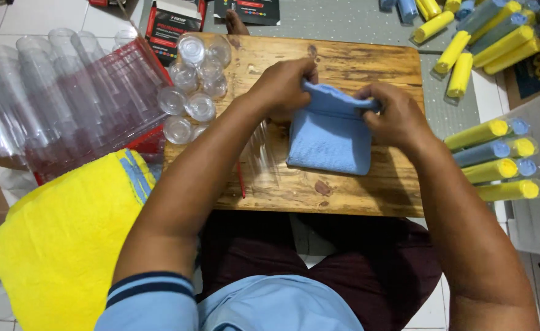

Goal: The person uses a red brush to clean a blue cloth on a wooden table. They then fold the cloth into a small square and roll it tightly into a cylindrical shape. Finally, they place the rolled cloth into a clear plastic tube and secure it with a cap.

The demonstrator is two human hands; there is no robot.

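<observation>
A light blue microfibre cloth [330, 136] lies near the middle of the wooden board [368, 61] across your lap, folded flat into a soft, fuzzy square whose far edge is gathered into a thick roll running left to right, crosswise to your forearms. Your left hand [280, 87] pinches the left end of that roll and your right hand [395, 116] pinches the right end, fingers of both closed on the fabric, so the cloth hangs toward you from the two grips and neither hand is plainly the nearer. A clear plastic tube [259, 153] lies on the board just left of the cloth, under your left forearm. Further left, clear round caps [191, 92] cluster at the board's corner, beside a red crate of clear tubes [67, 98] and a yellow towel [61, 239]. To the right, rolled yellow and blue cloths in tubes [496, 159] lie in rows on the floor.
</observation>
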